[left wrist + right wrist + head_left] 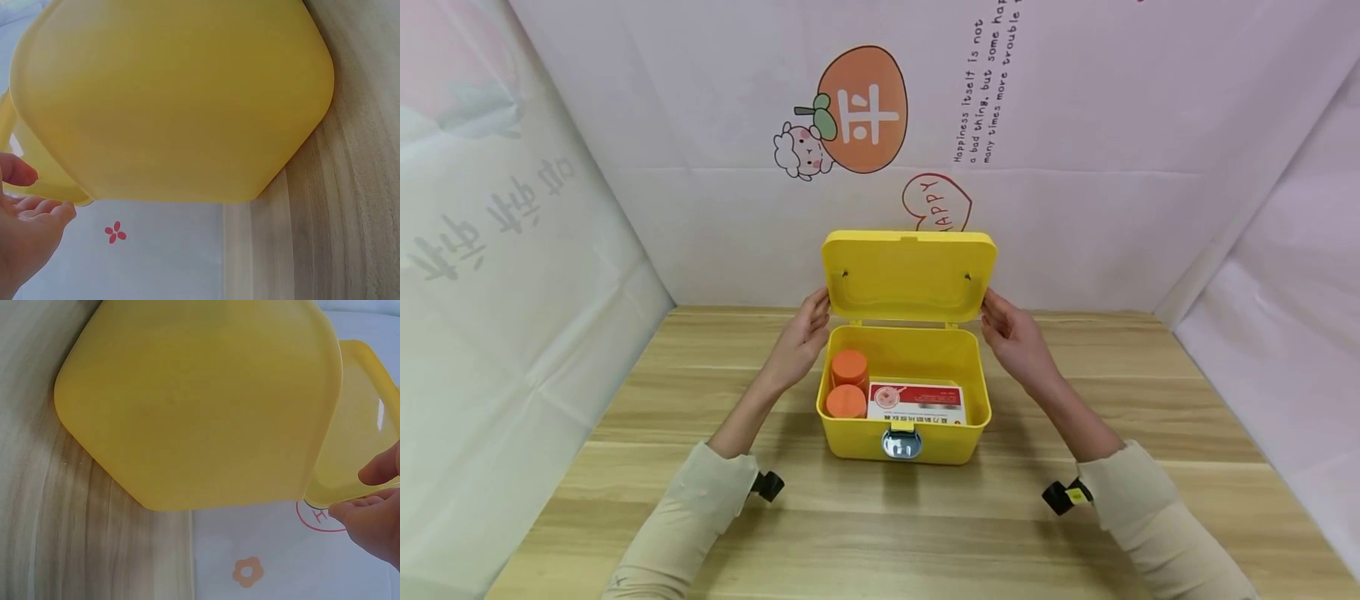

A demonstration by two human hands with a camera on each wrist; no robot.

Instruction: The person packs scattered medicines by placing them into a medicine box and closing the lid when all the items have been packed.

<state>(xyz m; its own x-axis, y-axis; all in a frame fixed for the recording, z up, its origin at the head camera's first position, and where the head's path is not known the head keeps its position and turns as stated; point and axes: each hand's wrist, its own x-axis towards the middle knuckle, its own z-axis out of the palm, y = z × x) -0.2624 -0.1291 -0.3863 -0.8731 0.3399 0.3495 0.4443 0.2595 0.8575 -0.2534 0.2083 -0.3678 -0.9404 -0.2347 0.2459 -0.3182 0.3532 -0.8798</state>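
A yellow plastic storage box (842,440) stands on the table with its hinged lid (910,283) raised. Inside, two orange-capped containers (847,400) stand at the left. Beside them is a red-and-white carton (917,403) with printed text. My left hand (802,337) is at the lid's left edge, its fingertips touching the lid from behind and the thumb apart. At the opposite edge, my right hand (1018,342) touches the lid in the same way. Both wrist views show fairly straight fingers along the lid; the box's side walls (187,112) fill much of those views.
The box rests on a wood-grain table (880,533), near its back. Behind it hangs a pale printed cloth (737,233), with more cloth at both sides. A metal latch (902,444) sits on the box front. Black straps with small devices (767,485) are at both wrists.
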